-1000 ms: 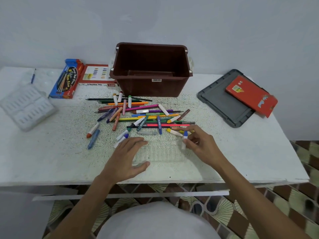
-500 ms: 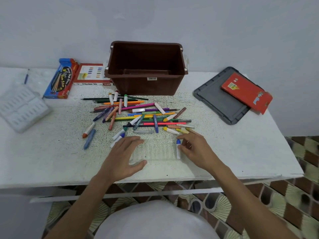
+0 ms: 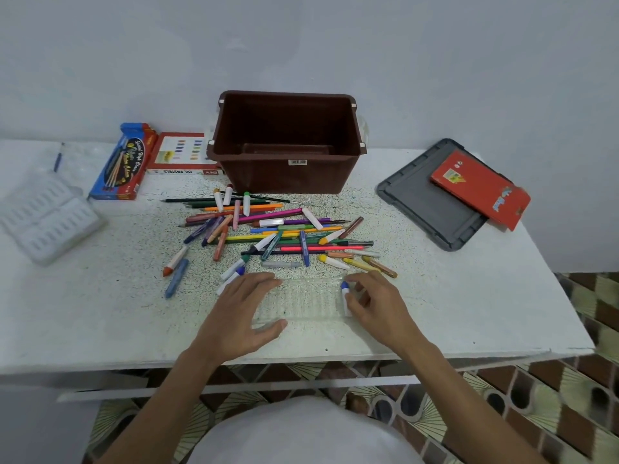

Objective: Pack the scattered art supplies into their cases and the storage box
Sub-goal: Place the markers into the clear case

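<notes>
Tabletop [image 3: 100,313]: white, matt, fine dark speckle; stone or paint, cannot tell.
Storage box [image 3: 288,177]: brown plastic, smooth, faint sheen.
Lid [image 3: 422,209]: grey plastic, matt.
Clear tray [image 3: 308,299]: thin transparent plastic, ribbed, glossy.
White tray [image 3: 47,226]: moulded plastic, ribbed, dull.
3 flat boxes, red box [image 3: 479,189], blue box [image 3: 120,165], oil pastels box [image 3: 181,155]: printed card, slight gloss.
Blue-tipped crayon [image 3: 345,293]: white paper wrap, waxy tip.
Loose crayons [image 3: 174,262]: paper-wrapped.
Pencils [image 3: 241,207]: painted, smooth.
Wall [image 3: 301,45]: painted, matt.
Floor tiles [image 3: 569,380]: patterned, glossy.
</notes>
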The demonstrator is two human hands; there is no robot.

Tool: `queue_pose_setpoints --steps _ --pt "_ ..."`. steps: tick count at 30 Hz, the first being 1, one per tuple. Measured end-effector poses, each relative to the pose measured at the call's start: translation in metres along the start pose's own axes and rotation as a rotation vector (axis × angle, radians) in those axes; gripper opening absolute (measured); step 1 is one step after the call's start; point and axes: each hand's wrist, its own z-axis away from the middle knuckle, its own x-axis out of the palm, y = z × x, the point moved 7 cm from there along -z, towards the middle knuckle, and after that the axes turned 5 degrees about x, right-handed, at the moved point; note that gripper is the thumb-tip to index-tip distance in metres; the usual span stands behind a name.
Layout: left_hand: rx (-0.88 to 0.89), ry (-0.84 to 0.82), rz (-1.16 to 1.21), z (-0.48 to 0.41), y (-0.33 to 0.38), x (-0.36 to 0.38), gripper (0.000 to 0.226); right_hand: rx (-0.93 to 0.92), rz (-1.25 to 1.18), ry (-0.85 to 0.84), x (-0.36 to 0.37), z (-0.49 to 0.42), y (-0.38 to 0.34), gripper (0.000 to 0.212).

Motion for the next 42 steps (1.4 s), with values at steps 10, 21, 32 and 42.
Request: queue_pose_setpoints --steps 10,21,32,42 --pt "0.004 0.024 0.018 0.000 0.002 -0.003 0.065 -0.145 0.263 0.065 -0.004 -0.045 -0.029 0.015" --pt "-0.006 0.020 0.033 0.001 0.000 -0.001 0.065 -0.153 0.251 -0.146 0.011 -0.072 -0.038 0.009" --pt "-0.001 0.021 0.032 -0.001 0.000 -0.001 0.065 -0.020 -0.360 -0.109 -0.017 -0.037 -0.019 0.026" --pt "-0.009 0.020 0.029 0.000 -0.002 0.000 0.067 -0.027 -0.282 -0.171 -0.003 -0.020 -0.006 0.022"
